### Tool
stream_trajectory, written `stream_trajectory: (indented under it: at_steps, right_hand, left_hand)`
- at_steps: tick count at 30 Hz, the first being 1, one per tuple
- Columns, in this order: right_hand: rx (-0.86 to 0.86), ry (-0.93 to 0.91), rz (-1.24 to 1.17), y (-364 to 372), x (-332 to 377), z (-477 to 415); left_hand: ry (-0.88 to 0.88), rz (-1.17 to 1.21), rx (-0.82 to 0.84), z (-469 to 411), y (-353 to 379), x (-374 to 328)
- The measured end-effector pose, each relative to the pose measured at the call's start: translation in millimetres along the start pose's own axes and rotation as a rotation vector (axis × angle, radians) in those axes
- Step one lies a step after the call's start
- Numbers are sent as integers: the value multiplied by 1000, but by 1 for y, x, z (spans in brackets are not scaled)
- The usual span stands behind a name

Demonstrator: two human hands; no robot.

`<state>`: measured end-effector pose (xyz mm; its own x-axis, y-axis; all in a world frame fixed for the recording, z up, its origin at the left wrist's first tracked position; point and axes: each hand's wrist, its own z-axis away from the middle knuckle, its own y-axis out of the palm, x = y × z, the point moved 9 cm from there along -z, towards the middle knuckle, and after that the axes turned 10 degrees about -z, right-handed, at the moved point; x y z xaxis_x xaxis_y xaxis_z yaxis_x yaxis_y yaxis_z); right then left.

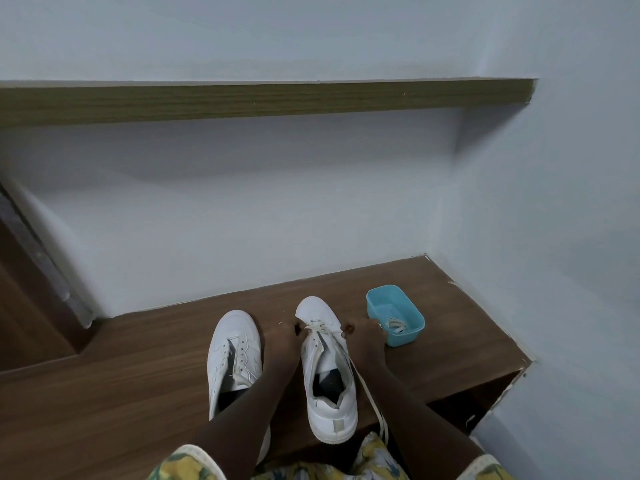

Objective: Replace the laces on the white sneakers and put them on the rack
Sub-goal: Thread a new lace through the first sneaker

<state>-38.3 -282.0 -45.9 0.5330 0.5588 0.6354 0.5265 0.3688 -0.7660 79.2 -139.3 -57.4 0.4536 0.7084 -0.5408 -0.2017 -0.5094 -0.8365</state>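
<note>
Two white sneakers stand side by side on a brown wooden surface (104,375), toes pointing away from me. The left sneaker (233,355) has bare eyelets and no lace. The right sneaker (327,368) carries a white lace (363,379) through its front eyelets; one end trails down over its right side. My left hand (282,339) pinches the lace at the left of the eyelets. My right hand (363,337) pinches the lace at the right side. A coiled lace (396,324) lies in a blue plastic tub (377,301) right of the shoes.
A wooden shelf board (263,100) runs along the pale wall above. The wall corner closes in on the right, where the wooden surface ends at an edge (512,372). A dark door frame (31,244) stands at left. Yellow patterned fabric (374,459) lies at the bottom.
</note>
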Motion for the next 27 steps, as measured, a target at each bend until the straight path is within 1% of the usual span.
stream_trajectory:
  at_steps: [4,6,8,10,13,15,17,20,23,27]
  right_hand:
    - [-36,18,14,-6,-3,0]
    - [-58,27,36,-11,-5,0]
    - [-97,64,36,-18,-12,0]
    - [-157,159,33,-28,-25,1]
    - [-222,329,-3,-37,-45,9]
    - [-197,390,-33,-34,-50,13]
    - [-136,392,-40,-24,-47,12]
    - [-4,313,-104,-5,-38,4]
    - [130,222,-257,15,-22,-1]
    - [185,156,-274,26,-14,-2]
  left_hand:
    - [38,-93,-19,-1,-5,-12]
    - [63,-68,-5,-1,-4,-16]
    - [84,7,47,-2,0,-16]
    - [67,52,82,-3,2,-9]
    - [46,2,51,-6,-1,4]
    - [57,-24,33,-6,-3,8]
    - [72,-28,36,-6,-2,7]
    - [106,-25,59,-7,2,1]
    - [143,-68,95,-8,9,-10]
    - [223,-112,139,-5,16,-27]
